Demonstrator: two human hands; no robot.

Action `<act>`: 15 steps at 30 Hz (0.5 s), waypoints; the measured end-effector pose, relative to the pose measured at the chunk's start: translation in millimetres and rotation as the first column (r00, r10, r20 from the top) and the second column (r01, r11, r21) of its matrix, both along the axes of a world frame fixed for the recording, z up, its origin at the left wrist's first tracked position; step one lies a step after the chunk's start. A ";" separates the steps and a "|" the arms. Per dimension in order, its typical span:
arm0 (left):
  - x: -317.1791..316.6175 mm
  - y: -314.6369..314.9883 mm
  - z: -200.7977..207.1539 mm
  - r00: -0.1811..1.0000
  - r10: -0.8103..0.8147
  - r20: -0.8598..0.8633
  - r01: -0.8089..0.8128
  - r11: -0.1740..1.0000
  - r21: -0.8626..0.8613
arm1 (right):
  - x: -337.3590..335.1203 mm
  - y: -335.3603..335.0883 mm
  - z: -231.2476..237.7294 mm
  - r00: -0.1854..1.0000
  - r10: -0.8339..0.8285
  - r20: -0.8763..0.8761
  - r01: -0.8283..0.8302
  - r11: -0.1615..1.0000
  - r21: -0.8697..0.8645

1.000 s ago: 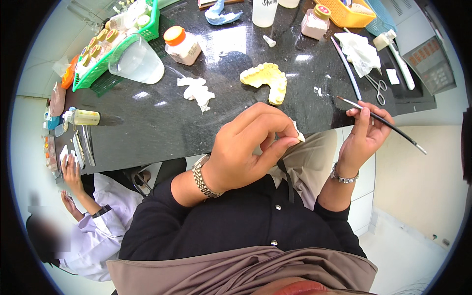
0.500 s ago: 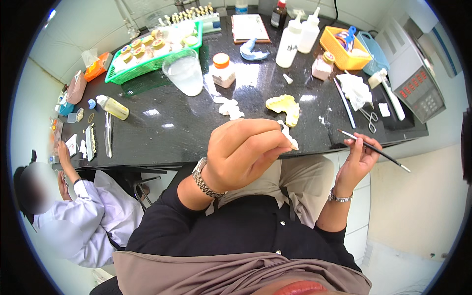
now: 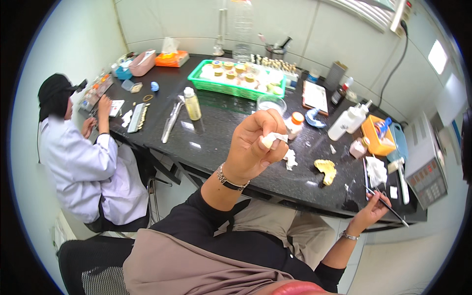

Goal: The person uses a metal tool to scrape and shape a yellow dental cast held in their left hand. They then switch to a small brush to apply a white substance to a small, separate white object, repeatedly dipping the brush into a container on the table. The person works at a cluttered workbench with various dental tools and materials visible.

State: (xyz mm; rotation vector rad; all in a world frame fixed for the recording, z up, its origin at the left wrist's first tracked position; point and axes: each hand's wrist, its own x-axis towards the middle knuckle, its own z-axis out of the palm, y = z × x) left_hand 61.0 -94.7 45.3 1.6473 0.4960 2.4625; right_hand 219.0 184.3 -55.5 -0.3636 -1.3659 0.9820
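My left hand (image 3: 247, 150) is raised over the near side of the table, pinching a small cream tooth-shaped piece (image 3: 268, 141) with a scrap of white tissue (image 3: 280, 137) against it. Low at the right, by the table's front edge, my right hand (image 3: 372, 212) holds a thin dark-handled brush (image 3: 395, 214) between its fingers. The brush slants, its tip toward the table. Between my hands lies a yellow curved dental cast (image 3: 326, 171). Crumpled white tissue (image 3: 291, 160) rests beside my left hand, and a white cloth (image 3: 376, 171) lies beyond my right.
At the back stands a green basket (image 3: 236, 89) of jars. Nearer are a clear cup (image 3: 271, 104), an orange-capped jar (image 3: 294, 127), white squeeze bottles (image 3: 344, 123) and a yellow basket (image 3: 377, 140). A grey control unit (image 3: 422, 156) sits far right. A co-worker (image 3: 93, 162) sits at the left.
The view has swung left and up, showing more wall and the co-worker. My left hand has lifted and turned, exposing the small piece. My right hand still holds the brush.
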 end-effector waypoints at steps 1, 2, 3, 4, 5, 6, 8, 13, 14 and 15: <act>-3.3 -4.7 -0.1 1.000 -0.008 -0.011 0.009 0.999 0.035 | -1.7 2.6 0.9 1.000 -0.007 -0.003 0.007 1.000 0.019; -8.5 -8.0 -0.3 1.000 -0.017 -0.024 0.018 0.997 0.069 | -5.1 2.7 2.5 1.000 -0.023 -0.006 0.023 1.000 0.020; -13.4 -11.9 0.2 0.999 -0.026 -0.039 0.030 0.994 0.102 | -8.9 0.7 5.1 1.000 -0.020 0.003 0.020 0.999 0.025; -16.2 -15.6 1.9 0.999 0.027 -0.046 -0.020 0.991 0.133 | -9.3 3.9 2.5 0.999 -0.014 0.034 0.012 0.999 0.051; -16.0 -20.3 4.2 0.967 0.252 -0.046 -0.245 0.962 0.117 | -8.9 8.1 0.0 0.998 -0.010 0.065 0.005 0.997 0.076; -15.2 -26.1 6.7 0.886 0.462 -0.048 -0.456 0.884 0.101 | -8.5 9.8 0.3 0.997 -0.010 0.078 0.004 0.997 0.081; -20.3 -35.4 5.2 0.527 0.839 -0.136 -0.820 0.544 0.179 | -6.1 11.4 -2.3 0.995 -0.016 0.102 0.008 0.997 0.080; -32.9 -54.2 -0.5 0.007 0.997 -0.078 -0.951 0.031 0.308 | -4.2 11.0 -1.4 0.995 0.018 0.100 -0.023 0.998 0.055; -33.4 -56.2 -0.6 -0.058 0.998 -0.033 -0.953 -0.046 0.300 | -4.1 11.4 -1.5 0.994 0.021 0.104 -0.026 0.998 0.054; -34.0 -58.7 -0.2 -0.124 0.992 0.011 -0.950 -0.122 0.289 | -3.8 11.7 -1.5 0.994 0.024 0.109 -0.030 0.998 0.053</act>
